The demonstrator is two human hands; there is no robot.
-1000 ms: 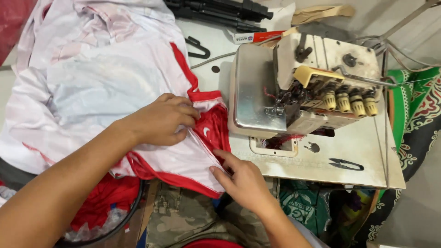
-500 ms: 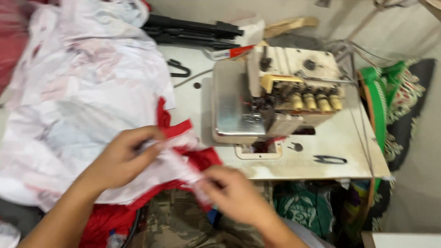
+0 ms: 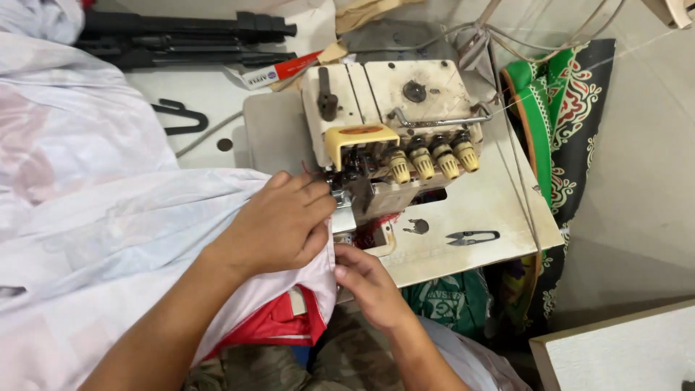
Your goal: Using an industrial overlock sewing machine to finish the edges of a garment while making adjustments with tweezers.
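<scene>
The white-and-red cloth garment (image 3: 145,239) now sits at the cream overlock sewing machine (image 3: 391,137) — left hand (image 3: 279,224) presses it flat, right hand (image 3: 365,279) apparently pinches its edge — feeding begins.

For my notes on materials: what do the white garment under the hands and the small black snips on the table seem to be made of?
White garment: thin woven or knit cloth, matte, soft folds. Small black snips: probably metal, dark finish, thin rigid blades.
</scene>
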